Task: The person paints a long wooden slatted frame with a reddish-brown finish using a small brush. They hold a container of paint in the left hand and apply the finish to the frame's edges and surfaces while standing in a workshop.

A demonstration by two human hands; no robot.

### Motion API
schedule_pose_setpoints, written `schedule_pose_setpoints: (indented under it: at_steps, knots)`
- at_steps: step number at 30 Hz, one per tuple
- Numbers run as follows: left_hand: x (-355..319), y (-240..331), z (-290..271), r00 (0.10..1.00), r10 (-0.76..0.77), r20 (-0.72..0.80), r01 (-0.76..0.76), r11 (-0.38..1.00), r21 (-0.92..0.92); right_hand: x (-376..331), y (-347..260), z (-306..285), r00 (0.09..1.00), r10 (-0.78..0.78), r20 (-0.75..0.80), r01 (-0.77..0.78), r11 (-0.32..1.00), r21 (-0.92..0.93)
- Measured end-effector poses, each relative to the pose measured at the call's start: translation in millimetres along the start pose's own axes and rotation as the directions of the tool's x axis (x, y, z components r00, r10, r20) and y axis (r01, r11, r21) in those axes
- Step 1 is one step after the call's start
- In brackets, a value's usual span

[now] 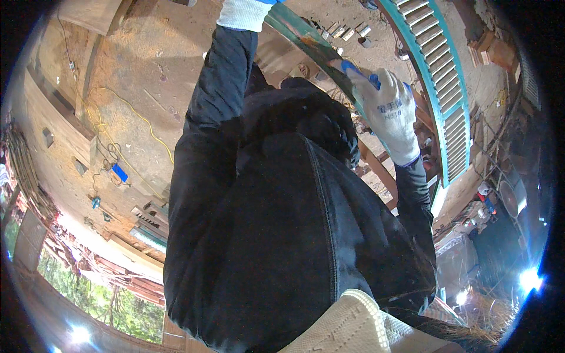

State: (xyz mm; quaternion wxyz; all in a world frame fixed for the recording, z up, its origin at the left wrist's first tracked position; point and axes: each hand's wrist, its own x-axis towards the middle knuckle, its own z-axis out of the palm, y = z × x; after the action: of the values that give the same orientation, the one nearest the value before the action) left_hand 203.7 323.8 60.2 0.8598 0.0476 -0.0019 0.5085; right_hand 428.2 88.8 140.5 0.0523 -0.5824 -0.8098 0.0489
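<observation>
Touching the Board [312,44] in White Gloves

A brown floor [141,70] is spreading across the scene, and the person's dark clothing [265,206] is filling the middle. At the upper right, a teal panel [441,76] with pale slats is curving downward, while a thick wooden beam [62,120] is lying at the left.

The green board is slanting from the top edge down to the right, in front of the person and left of the panel. The right hand [388,109], in a white glove with blue on its fingers, is resting at the board's lower part, one finger lying along it; whether it is gripping, I cannot tell. The left hand [250,9] is mostly sitting beyond the top edge, near the board's upper end, so its grasp is not showing.

A yellow cord [154,139] is winding over the floor at the left. Small blocks [348,33] are lying between board and panel, and a blue object [120,172] is lying near the cord.
</observation>
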Motion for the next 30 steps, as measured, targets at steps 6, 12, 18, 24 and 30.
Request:
schedule_pose_setpoints:
  at_steps: [6, 12, 18, 24, 30]
  knots:
    - [-1.6, -0.3, 5.8, 1.0, 0.001, -0.02, -0.001, 0.999, -0.046, 4.8, 5.0, -20.9, 0.999, -0.027, -0.021, 0.029, 0.995, 0.092]
    - [0.2, -2.6, 3.7, 1.0, -0.007, 0.017, 0.008, 0.999, -0.046, 14.6, -0.1, -9.6, 1.0, -0.003, 0.03, 0.001, 0.998, 0.059]
    - [-0.9, -1.1, 6.5, 0.998, -0.053, 0.036, 0.057, 0.99, -0.131, 2.2, 4.4, -8.2, 0.999, -0.004, -0.04, 0.007, 0.996, 0.088]
    - [-2.8, 0.5, 5.8, 0.999, -0.039, 0.002, 0.039, 0.997, -0.068, 10.9, -9.0, -5.2, 0.999, -0.035, -0.022, 0.035, 0.999, 0.003]
    - [-1.6, -0.2, 1.4, 0.997, -0.068, 0.029, 0.071, 0.991, -0.114, -5.0, -10.2, 14.5, 0.988, 0.134, -0.076, -0.126, 0.986, 0.106]
